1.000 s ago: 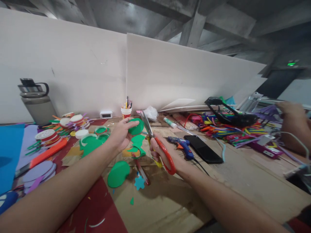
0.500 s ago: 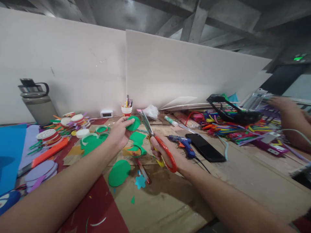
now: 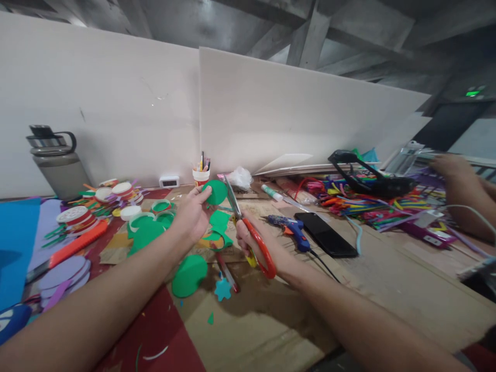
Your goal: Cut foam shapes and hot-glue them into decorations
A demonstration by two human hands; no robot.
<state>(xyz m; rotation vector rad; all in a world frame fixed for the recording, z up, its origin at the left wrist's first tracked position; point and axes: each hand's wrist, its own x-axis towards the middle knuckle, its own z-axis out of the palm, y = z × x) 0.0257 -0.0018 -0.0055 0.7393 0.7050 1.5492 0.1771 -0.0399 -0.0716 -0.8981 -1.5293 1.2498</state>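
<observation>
Pinched in my left hand is a green disc, raised above the table. My right hand grips scissors with red and yellow handles; the blades point up and away, right beside the disc's right edge. Below the hands lie green scraps, a larger green oval, a blue flower shape and a red pen. More green pieces and round rings lie left of my left hand.
A glue gun and a phone lie right of my right hand. At the left are an orange cutter, purple discs and a bottle. Another person's hand is at the far right, past colourful sticks.
The green disc has shifted slightly right and turned more face-on. The scissors have moved a little left, closer to its edge, and both hands keep their holds.
</observation>
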